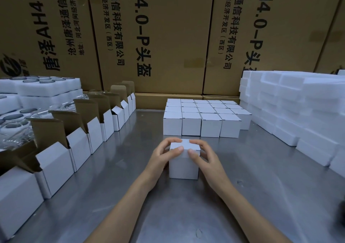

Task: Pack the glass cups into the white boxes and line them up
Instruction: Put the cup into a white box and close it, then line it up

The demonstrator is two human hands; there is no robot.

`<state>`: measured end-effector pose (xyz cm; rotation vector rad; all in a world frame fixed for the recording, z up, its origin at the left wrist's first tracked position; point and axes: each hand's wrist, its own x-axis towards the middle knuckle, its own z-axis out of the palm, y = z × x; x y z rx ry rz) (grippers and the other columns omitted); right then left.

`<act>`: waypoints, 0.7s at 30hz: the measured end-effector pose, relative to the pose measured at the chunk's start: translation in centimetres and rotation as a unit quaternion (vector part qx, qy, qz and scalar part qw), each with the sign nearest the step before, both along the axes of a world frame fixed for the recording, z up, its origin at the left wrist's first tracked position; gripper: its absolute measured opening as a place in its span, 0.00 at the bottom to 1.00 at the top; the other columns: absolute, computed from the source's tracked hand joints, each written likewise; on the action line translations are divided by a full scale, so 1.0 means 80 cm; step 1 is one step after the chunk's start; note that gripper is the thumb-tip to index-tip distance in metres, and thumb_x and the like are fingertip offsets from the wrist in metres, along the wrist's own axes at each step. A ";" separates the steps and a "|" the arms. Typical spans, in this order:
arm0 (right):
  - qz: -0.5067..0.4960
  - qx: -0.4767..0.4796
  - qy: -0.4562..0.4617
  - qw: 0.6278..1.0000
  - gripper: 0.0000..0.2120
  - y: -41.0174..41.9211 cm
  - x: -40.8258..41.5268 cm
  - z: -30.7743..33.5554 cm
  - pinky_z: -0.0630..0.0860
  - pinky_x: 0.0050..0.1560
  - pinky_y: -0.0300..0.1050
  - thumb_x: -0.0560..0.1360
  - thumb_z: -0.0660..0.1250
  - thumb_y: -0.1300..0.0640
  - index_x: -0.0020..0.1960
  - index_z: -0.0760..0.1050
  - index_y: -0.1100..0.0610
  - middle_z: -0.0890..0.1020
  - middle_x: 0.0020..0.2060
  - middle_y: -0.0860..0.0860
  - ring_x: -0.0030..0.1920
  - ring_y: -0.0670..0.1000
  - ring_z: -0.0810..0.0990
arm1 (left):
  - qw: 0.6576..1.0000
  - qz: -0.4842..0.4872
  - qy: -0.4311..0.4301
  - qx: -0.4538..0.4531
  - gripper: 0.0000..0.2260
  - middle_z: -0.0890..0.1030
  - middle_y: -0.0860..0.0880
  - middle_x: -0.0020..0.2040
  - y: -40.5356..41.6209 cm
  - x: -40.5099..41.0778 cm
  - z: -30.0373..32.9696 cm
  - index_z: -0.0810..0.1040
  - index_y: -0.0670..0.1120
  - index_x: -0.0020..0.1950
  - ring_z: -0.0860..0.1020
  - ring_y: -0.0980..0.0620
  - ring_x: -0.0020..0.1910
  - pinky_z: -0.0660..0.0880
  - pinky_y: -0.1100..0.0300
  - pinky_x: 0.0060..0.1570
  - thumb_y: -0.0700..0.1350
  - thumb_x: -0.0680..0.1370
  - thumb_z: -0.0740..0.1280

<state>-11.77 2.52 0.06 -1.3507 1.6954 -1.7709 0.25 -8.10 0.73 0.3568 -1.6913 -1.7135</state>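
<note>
Both hands — left hand [162, 154] and right hand [202, 155] — grip a closed white box [183, 165] on the tabletop [252, 196], fingers curled over its lid, forearms converging, near packed boxes [201, 117].

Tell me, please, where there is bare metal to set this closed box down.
Bare table runs between the open boxes and the packed block; another patch lies between that block and the foam stack. The left edge is crowded.
</note>
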 end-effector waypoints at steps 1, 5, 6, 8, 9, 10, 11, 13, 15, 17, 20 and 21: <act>-0.001 -0.006 -0.003 1.000 0.15 -0.001 0.000 0.001 0.72 0.64 0.52 0.72 0.69 0.41 0.56 0.75 0.44 0.79 0.58 0.46 0.60 0.49 0.77 | 1.000 0.001 -0.004 0.006 0.21 0.81 0.44 0.52 -0.001 0.002 0.001 0.79 0.47 0.53 0.79 0.45 0.52 0.73 0.48 0.56 0.55 0.64 0.74; -0.006 -0.022 -0.009 1.000 0.16 -0.002 0.002 0.002 0.76 0.57 0.50 0.70 0.65 0.41 0.54 0.76 0.47 0.81 0.54 0.46 0.56 0.51 0.79 | 1.000 0.019 -0.009 0.015 0.17 0.82 0.49 0.49 0.000 0.002 0.005 0.83 0.51 0.49 0.81 0.51 0.47 0.78 0.55 0.48 0.55 0.65 0.77; -0.008 -0.025 -0.009 1.000 0.16 -0.002 0.002 0.002 0.77 0.55 0.48 0.70 0.65 0.41 0.54 0.76 0.47 0.81 0.52 0.46 0.55 0.51 0.80 | 1.000 0.025 -0.008 0.016 0.17 0.82 0.49 0.49 0.001 0.002 0.006 0.83 0.51 0.49 0.81 0.52 0.46 0.78 0.56 0.46 0.55 0.64 0.79; -0.014 -0.033 -0.011 0.999 0.15 -0.001 0.002 0.003 0.78 0.51 0.46 0.70 0.65 0.41 0.53 0.76 0.46 0.82 0.50 0.45 0.53 0.50 0.80 | 0.999 0.036 -0.007 0.016 0.18 0.83 0.49 0.49 0.002 0.002 0.005 0.84 0.52 0.48 0.81 0.53 0.45 0.78 0.58 0.42 0.58 0.62 0.77; -0.017 -0.036 -0.014 0.999 0.15 -0.002 0.002 0.004 0.78 0.51 0.46 0.70 0.65 0.40 0.52 0.76 0.47 0.82 0.50 0.45 0.52 0.50 0.81 | 0.999 0.040 -0.007 0.015 0.18 0.83 0.49 0.49 0.002 0.002 0.005 0.84 0.53 0.47 0.82 0.54 0.44 0.78 0.59 0.41 0.59 0.61 0.75; -0.019 -0.039 -0.018 0.999 0.16 -0.002 0.003 0.004 0.78 0.51 0.47 0.69 0.64 0.40 0.52 0.76 0.47 0.82 0.49 0.46 0.52 0.50 0.81 | 0.999 0.043 -0.008 0.012 0.18 0.83 0.49 0.49 0.003 0.002 0.006 0.84 0.53 0.47 0.82 0.54 0.44 0.78 0.60 0.40 0.59 0.62 0.74; -0.021 -0.042 -0.018 0.999 0.16 -0.002 0.003 0.003 0.78 0.51 0.47 0.69 0.64 0.39 0.52 0.77 0.47 0.82 0.49 0.46 0.52 0.50 0.81 | 0.999 0.045 -0.009 0.010 0.17 0.83 0.49 0.49 0.002 0.003 0.006 0.84 0.53 0.47 0.82 0.54 0.44 0.78 0.60 0.39 0.60 0.62 0.74; -0.021 -0.043 -0.019 0.999 0.15 -0.003 0.002 0.003 0.78 0.52 0.48 0.70 0.65 0.40 0.51 0.77 0.47 0.82 0.48 0.45 0.52 0.49 0.81 | 0.999 0.045 -0.007 0.007 0.18 0.84 0.49 0.49 0.002 0.003 0.006 0.84 0.53 0.46 0.82 0.54 0.44 0.78 0.60 0.39 0.61 0.62 0.76; -0.017 -0.040 -0.017 0.999 0.12 -0.003 -0.001 0.002 0.77 0.54 0.46 0.73 0.68 0.41 0.51 0.77 0.47 0.82 0.49 0.44 0.53 0.48 0.80 | 1.000 0.028 -0.005 0.013 0.19 0.84 0.50 0.48 0.001 0.003 0.006 0.84 0.51 0.48 0.82 0.52 0.45 0.78 0.59 0.42 0.59 0.63 0.78; -0.010 -0.035 -0.020 0.999 0.11 -0.004 -0.004 0.000 0.75 0.55 0.43 0.71 0.67 0.44 0.51 0.77 0.48 0.82 0.49 0.44 0.54 0.48 0.79 | 1.000 0.003 -0.005 0.018 0.20 0.83 0.50 0.48 0.000 0.003 0.004 0.82 0.48 0.50 0.81 0.50 0.48 0.77 0.55 0.49 0.56 0.64 0.76; 0.005 -0.018 -0.036 0.999 0.13 -0.005 -0.002 -0.003 0.71 0.57 0.40 0.69 0.65 0.48 0.52 0.75 0.48 0.79 0.54 0.47 0.58 0.48 0.76 | 0.999 -0.036 -0.010 0.024 0.19 0.82 0.51 0.49 -0.001 0.001 0.000 0.78 0.47 0.53 0.80 0.50 0.50 0.74 0.56 0.53 0.51 0.65 0.74; 0.008 -0.007 -0.038 0.999 0.13 -0.007 0.001 -0.003 0.70 0.58 0.38 0.68 0.63 0.49 0.52 0.75 0.48 0.77 0.56 0.49 0.60 0.48 0.74 | 0.999 -0.044 -0.018 0.024 0.17 0.82 0.51 0.49 -0.001 0.000 0.000 0.78 0.48 0.52 0.80 0.51 0.51 0.73 0.56 0.54 0.49 0.66 0.73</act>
